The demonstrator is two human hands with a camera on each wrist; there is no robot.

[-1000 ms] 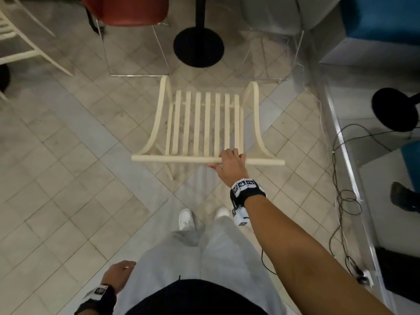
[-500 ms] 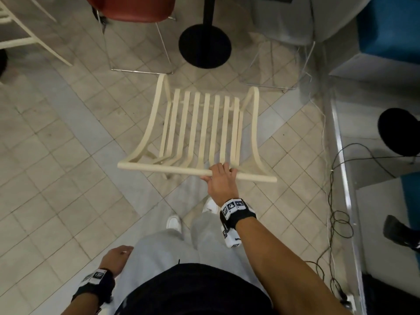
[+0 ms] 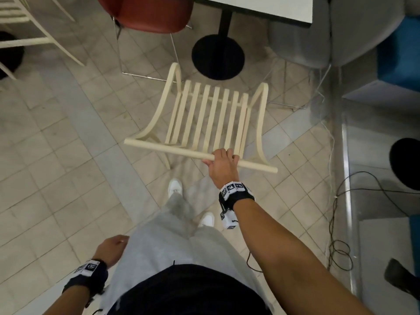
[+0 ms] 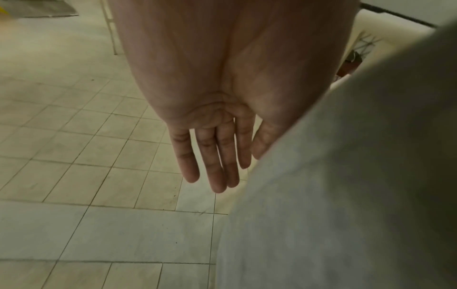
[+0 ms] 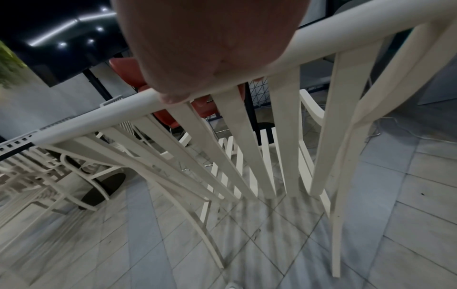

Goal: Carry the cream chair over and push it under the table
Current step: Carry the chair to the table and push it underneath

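A café or canteen-style seating area — tiled floor (image 3: 68,137), a pedestal surface (image 3: 261,10) on a round black base (image 3: 218,56), a red shell chair (image 3: 147,12) and more cream slatted chairs (image 5: 37,172) (lined up at left).

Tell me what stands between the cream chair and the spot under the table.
Nothing lies on the tiled floor between the cream chair and the table. Under the tabletop, though, the table's black round base sits directly ahead of the chair's front, and the red chair is close on the left. The right hand grips the top rail.
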